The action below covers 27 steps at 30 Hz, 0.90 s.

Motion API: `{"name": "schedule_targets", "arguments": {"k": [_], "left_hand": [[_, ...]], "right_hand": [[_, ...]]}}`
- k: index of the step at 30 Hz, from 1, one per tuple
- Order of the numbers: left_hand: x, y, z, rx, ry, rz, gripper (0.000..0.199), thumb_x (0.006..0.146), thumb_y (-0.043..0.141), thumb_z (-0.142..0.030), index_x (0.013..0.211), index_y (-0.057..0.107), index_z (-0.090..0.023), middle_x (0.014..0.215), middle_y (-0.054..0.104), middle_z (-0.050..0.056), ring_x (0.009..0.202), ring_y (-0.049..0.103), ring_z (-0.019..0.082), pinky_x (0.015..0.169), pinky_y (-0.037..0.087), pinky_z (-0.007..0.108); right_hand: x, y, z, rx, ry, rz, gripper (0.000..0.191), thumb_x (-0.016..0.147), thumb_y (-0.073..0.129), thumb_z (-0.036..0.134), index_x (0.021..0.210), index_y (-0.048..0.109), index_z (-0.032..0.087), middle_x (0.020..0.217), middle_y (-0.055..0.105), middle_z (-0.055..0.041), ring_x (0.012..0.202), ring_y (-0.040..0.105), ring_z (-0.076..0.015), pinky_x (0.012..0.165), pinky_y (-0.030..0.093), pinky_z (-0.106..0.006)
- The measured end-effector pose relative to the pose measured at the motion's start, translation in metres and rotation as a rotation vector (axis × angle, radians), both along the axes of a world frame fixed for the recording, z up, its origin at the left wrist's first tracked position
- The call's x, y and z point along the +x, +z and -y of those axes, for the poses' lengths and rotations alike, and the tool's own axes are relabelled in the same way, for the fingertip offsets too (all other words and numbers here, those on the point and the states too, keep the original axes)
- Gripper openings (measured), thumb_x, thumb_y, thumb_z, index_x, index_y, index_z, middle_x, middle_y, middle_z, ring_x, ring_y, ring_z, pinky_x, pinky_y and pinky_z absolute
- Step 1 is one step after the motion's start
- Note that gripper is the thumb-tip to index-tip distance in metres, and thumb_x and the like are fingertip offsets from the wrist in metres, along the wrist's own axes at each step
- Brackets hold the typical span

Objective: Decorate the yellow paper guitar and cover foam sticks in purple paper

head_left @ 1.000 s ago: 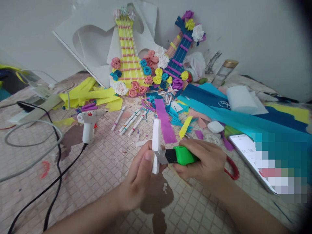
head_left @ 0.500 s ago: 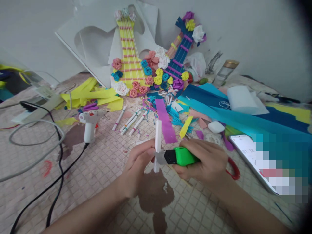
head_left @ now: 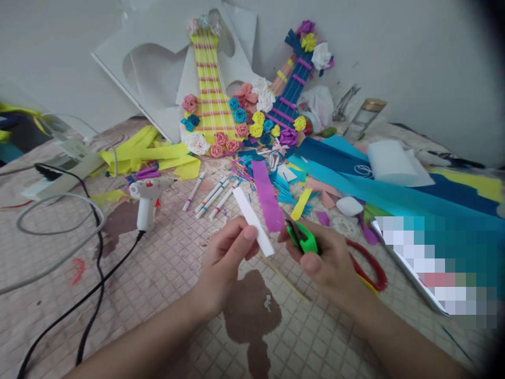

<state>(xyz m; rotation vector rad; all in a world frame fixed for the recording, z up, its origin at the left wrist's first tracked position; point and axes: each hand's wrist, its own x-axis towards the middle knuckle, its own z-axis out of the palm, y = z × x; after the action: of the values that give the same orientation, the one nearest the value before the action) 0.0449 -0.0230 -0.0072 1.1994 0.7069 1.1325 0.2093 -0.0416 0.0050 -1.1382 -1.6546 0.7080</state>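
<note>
Between thumb and fingers, my left hand (head_left: pixel 231 255) pinches a flat white strip (head_left: pixel 252 221), which slants from upper left to lower right. My right hand (head_left: pixel 325 258) is wrapped round a green and black cutter (head_left: pixel 303 238), its dark end pointing up and to the left. The cutter and the strip are apart. Behind them lies a purple paper strip (head_left: pixel 269 197). A thin stick (head_left: pixel 290 281) rests on the table below, between the hands. Red-handled scissors (head_left: pixel 373 266) lie partly hidden by my right hand.
White glue gun (head_left: pixel 145 202) with black cable at left; several capped pens (head_left: pixel 213 197) in the middle. Decorated yellow (head_left: pixel 209 87) and blue (head_left: pixel 294 87) paper guitars lean at the back. A phone (head_left: pixel 414 273), a white roll (head_left: pixel 390 163) and blue paper (head_left: pixel 355 181) are at right.
The white strip has tilted from upright to slanting, its broad face now showing. My right hand has turned the cutter and drawn its blade away from the strip. More of the scissors shows.
</note>
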Motion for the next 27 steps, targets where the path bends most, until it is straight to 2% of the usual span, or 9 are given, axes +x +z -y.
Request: {"name": "schedule_targets", "arguments": {"k": [3,5,8,13,18,22,24,27], "left_hand": [[0.002,0.003,-0.001,0.041,0.007,-0.106,0.028,0.088,0.049,-0.036,0.068,0.053,-0.018,0.061,0.042,-0.003,0.059,0.036,0.011,0.056,0.029,0.025],[0.003,0.005,-0.001,0.059,-0.003,-0.184,0.026,0.087,0.050,-0.035,0.067,0.053,-0.017,0.062,0.043,-0.002,0.060,0.037,0.011,0.056,0.029,0.026],[0.004,0.005,-0.003,0.091,0.006,-0.212,0.025,0.086,0.050,-0.035,0.068,0.052,-0.017,0.062,0.043,-0.003,0.059,0.037,0.010,0.056,0.030,0.025],[0.003,0.001,-0.006,0.126,0.076,-0.265,0.028,0.089,0.044,-0.031,0.065,0.047,-0.017,0.060,0.040,-0.004,0.057,0.035,0.010,0.053,0.029,0.024],[0.002,-0.002,-0.006,0.153,0.089,-0.275,0.028,0.090,0.042,-0.030,0.065,0.045,-0.018,0.061,0.039,-0.004,0.058,0.035,0.010,0.055,0.030,0.025],[0.003,-0.003,-0.006,0.001,0.101,-0.105,0.028,0.089,0.041,-0.032,0.065,0.043,-0.018,0.062,0.038,-0.004,0.058,0.035,0.011,0.055,0.030,0.025],[0.004,-0.001,-0.006,-0.091,0.077,0.032,0.027,0.090,0.038,-0.031,0.066,0.041,-0.018,0.062,0.037,-0.003,0.057,0.033,0.011,0.054,0.030,0.025],[0.006,0.004,-0.007,-0.116,0.038,0.178,0.028,0.090,0.031,-0.026,0.064,0.040,-0.019,0.060,0.035,-0.003,0.054,0.032,0.011,0.052,0.029,0.025]], "right_hand": [[-0.005,0.000,0.002,-0.256,0.049,-0.146,0.034,0.073,0.062,0.049,0.067,0.057,0.017,0.047,0.042,0.0065,0.040,0.036,-0.0062,0.035,0.030,-0.018],[-0.009,-0.001,0.003,-0.307,0.024,-0.184,0.025,0.074,0.063,0.038,0.063,0.054,0.017,0.046,0.038,0.0078,0.039,0.032,-0.0049,0.034,0.027,-0.017],[-0.012,-0.002,0.005,-0.312,0.005,-0.183,0.022,0.077,0.060,0.031,0.061,0.052,0.017,0.046,0.037,0.0080,0.039,0.031,-0.0048,0.035,0.027,-0.017],[-0.013,-0.002,0.009,-0.349,-0.010,-0.073,0.026,0.080,0.058,0.032,0.059,0.050,0.017,0.051,0.037,0.0067,0.048,0.036,-0.0058,0.043,0.031,-0.018],[-0.011,-0.004,0.010,-0.412,0.006,-0.105,0.030,0.083,0.052,0.039,0.061,0.051,0.018,0.048,0.037,0.0069,0.043,0.034,-0.0058,0.039,0.027,-0.019],[-0.013,-0.006,0.007,-0.326,-0.104,-0.089,0.025,0.082,0.054,0.037,0.064,0.055,0.019,0.047,0.041,0.0067,0.043,0.039,-0.0071,0.041,0.033,-0.019],[-0.014,-0.007,0.005,-0.235,-0.199,0.021,0.018,0.077,0.059,0.031,0.065,0.055,0.019,0.049,0.047,0.0059,0.046,0.045,-0.0082,0.043,0.037,-0.019],[-0.015,-0.009,0.006,-0.040,-0.271,0.259,0.017,0.072,0.064,0.033,0.068,0.055,0.019,0.052,0.054,0.0047,0.046,0.049,-0.0097,0.044,0.039,-0.021]]}}
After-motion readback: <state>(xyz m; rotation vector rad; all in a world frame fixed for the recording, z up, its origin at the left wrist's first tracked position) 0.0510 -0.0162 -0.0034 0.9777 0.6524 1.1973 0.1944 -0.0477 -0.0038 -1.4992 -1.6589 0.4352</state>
